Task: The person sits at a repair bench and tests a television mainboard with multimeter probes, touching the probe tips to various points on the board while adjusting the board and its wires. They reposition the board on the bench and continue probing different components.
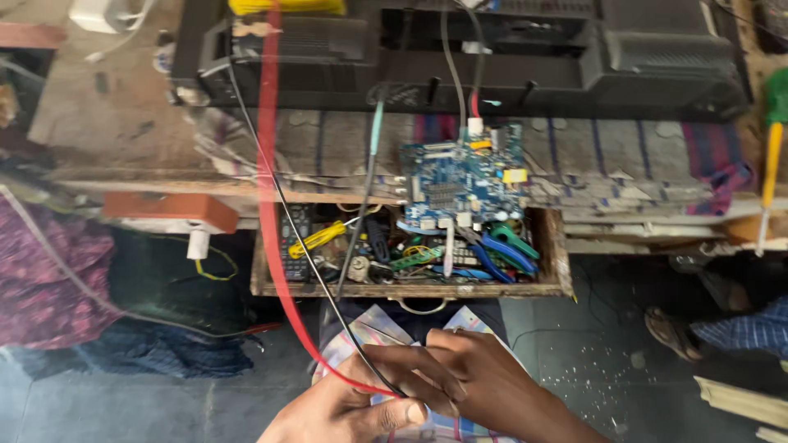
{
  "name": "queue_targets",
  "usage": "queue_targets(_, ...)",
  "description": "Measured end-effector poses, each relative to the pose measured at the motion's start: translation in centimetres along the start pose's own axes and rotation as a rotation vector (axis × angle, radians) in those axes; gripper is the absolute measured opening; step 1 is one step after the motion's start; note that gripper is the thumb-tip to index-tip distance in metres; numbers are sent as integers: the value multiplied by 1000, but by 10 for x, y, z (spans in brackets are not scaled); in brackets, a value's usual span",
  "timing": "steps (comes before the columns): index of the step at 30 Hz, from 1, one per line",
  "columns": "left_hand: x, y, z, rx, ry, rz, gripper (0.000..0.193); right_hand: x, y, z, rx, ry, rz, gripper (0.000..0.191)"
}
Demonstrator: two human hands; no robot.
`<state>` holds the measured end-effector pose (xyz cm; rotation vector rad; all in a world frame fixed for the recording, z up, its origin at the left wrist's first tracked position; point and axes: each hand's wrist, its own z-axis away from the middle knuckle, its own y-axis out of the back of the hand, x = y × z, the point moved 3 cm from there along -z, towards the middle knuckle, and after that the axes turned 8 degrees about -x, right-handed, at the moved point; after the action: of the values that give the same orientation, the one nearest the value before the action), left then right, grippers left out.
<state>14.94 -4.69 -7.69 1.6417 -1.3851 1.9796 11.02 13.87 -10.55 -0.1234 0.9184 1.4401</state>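
the desk [123, 107] runs across the far side, with a striped cloth [624, 156] spread over its near edge. on the cloth at the far side lies a long black casing [509, 57] (its back turned up, wires running out of it). near the desk's front edge an open wooden drawer [410, 289] holds a remote, pliers with blue grips, a yellow screwdriver and small parts. a blue board [464, 176] lies half on the cloth, half over the drawer. a red wire [269, 189] and a thinner black wire [283, 205] drop from the casing's left end down to the hands at the near edge. the right hand [476, 381] is closed, pinching both wires at its fingertips. the left hand [345, 414], just beside and touching it, is curled with its thumb pressing the red wire.
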Motion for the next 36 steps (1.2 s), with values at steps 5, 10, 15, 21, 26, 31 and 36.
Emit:
queue_targets(5,-16,-11,-20,-143,-18,549,31,36,-1,18,544,280,113,11)
queue_targets(10,-21,-11,-17,-236,0,83,35,81,0,37,580,59,-82,13)
queue_targets(15,-8,-5,-8,-210,96,-458,40,92,24,89,798,318,-350,21)
queue_targets(21,37,0,3,-307,101,-705,37,73,28,126,1231,628,-90,18)
queue_targets(26,45,-11,-32,281,-168,-823,43,41,37,112,1315,808,4,28)
queue_targets(31,29,-9,-91,333,-76,-961,59,13,33,106,1098,1016,119,30)
queue_targets(36,15,9,-107,313,-114,-716,25,9,31,85,937,1086,173,32)
